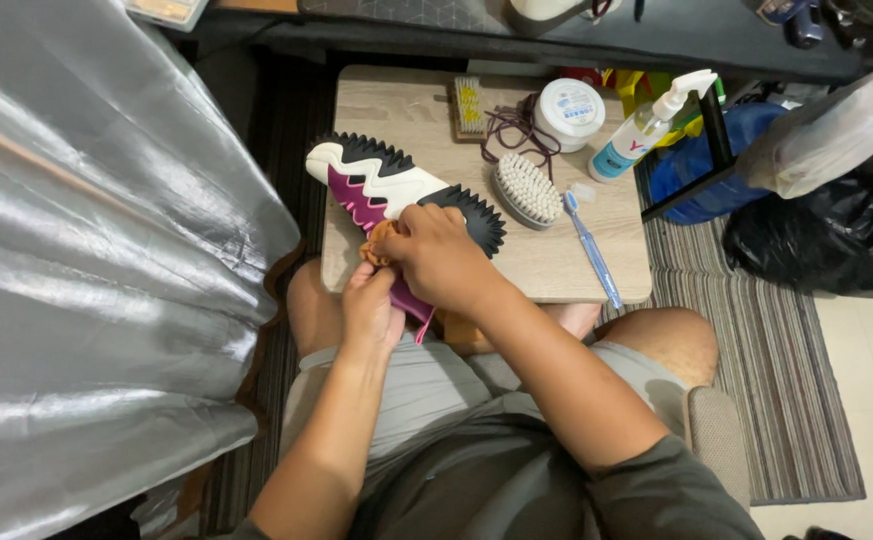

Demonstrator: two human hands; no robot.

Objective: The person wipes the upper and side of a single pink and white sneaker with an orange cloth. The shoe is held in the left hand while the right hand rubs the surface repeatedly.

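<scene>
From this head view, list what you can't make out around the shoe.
- Shoe heel end: hidden under the right hand and left hand.
- Small orange thing in the fingers: mostly covered, kind unclear.
- Dark gear on the shelf: cut by the top edge.
- Table near edge: partly behind the arms.

home room | striped rug (777,380) | low wooden table (557,265) | silver curtain (97,250)

Bare table (557,265) lies open right of the hands (412,270), bounded by toothbrush (591,250) and oval brush (528,189).
</scene>
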